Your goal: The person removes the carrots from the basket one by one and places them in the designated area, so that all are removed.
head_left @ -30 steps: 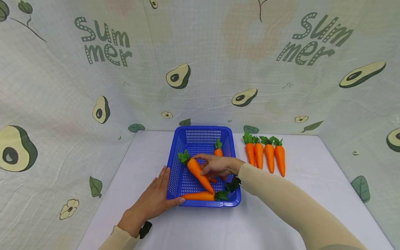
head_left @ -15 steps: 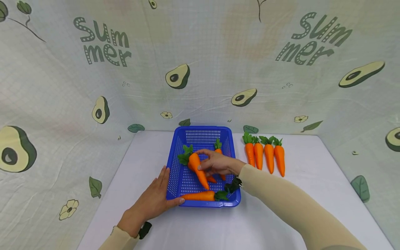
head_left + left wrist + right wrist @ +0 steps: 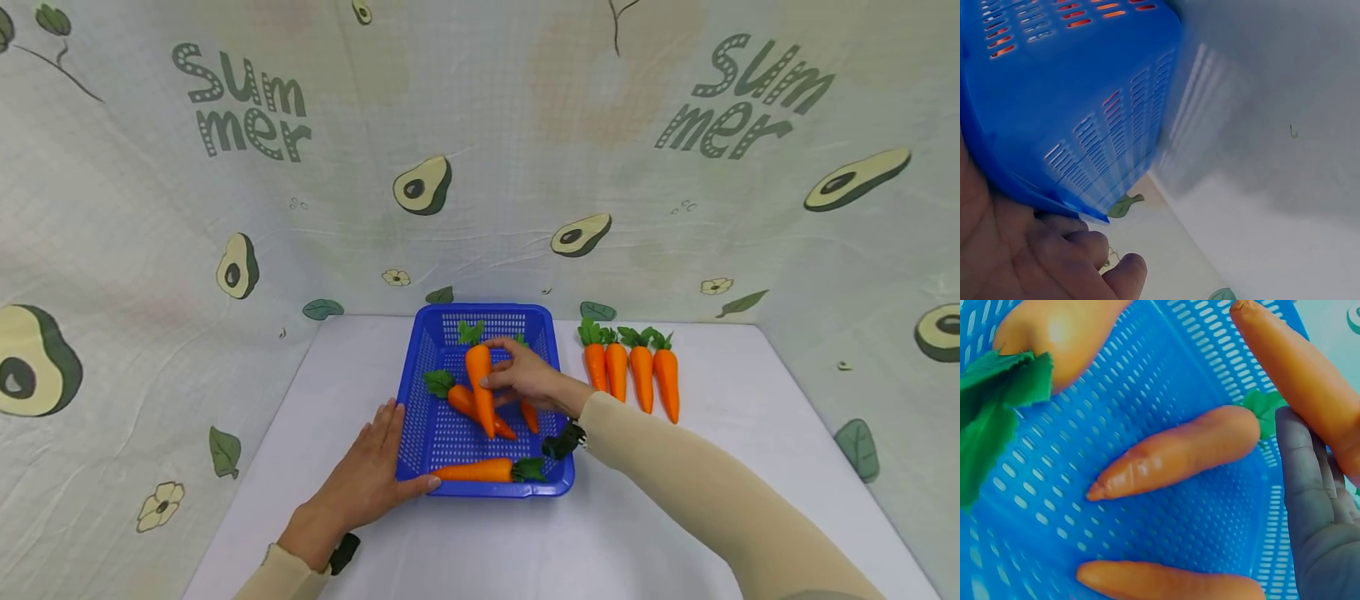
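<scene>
My right hand (image 3: 525, 375) pinches an orange carrot (image 3: 478, 375) with a leafy green top above the blue plastic basket (image 3: 411, 408). In the right wrist view the held carrot (image 3: 1304, 369) is raised over the basket floor, its tip toward the camera. Below it, one carrot (image 3: 459, 400) lies slanted in the basket. Another carrot (image 3: 530, 417) lies along the right side, partly hidden by my right hand. A third carrot (image 3: 476, 471) lies crosswise at the front. My left hand (image 3: 367, 467) rests on the front left corner, fingers along the left rim, thumb on the front rim.
Several carrots (image 3: 641, 375) lie in a row on the white table (image 3: 712, 483), right of the basket. A cloth backdrop (image 3: 495, 167) printed with avocados rises behind and at both sides. Each wrist carries a dark band-like device (image 3: 345, 553).
My right hand has lifted the carrot and turned it more upright, with its leaves swinging toward the back. The slanted carrot beneath has come into fuller view. My left hand stays on the rim.
</scene>
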`<action>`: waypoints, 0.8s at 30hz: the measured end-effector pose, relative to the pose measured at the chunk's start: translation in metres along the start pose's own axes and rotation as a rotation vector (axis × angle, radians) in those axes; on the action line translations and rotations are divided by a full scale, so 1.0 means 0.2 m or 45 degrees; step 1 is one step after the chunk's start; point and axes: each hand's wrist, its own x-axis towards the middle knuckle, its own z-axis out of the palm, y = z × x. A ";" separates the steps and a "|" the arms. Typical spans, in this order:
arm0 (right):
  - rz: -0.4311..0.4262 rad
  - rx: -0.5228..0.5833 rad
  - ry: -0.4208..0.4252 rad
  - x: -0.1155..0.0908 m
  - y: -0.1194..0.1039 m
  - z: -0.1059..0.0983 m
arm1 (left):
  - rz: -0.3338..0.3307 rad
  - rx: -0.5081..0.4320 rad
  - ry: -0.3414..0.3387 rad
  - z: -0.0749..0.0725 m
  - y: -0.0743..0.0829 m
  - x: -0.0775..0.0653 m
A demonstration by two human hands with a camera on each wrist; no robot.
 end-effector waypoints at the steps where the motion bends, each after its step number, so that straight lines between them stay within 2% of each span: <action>1: -0.007 0.003 0.007 0.00 -0.01 -0.01 | 0.002 0.009 0.003 0.00 0.00 0.00; 9: -0.059 -0.014 0.068 -0.04 -0.05 -0.05 | -0.002 0.101 0.009 -0.01 0.02 0.00; 24: -0.141 -0.131 0.214 -0.15 -0.07 -0.17 | -0.016 0.052 0.002 0.00 0.02 -0.01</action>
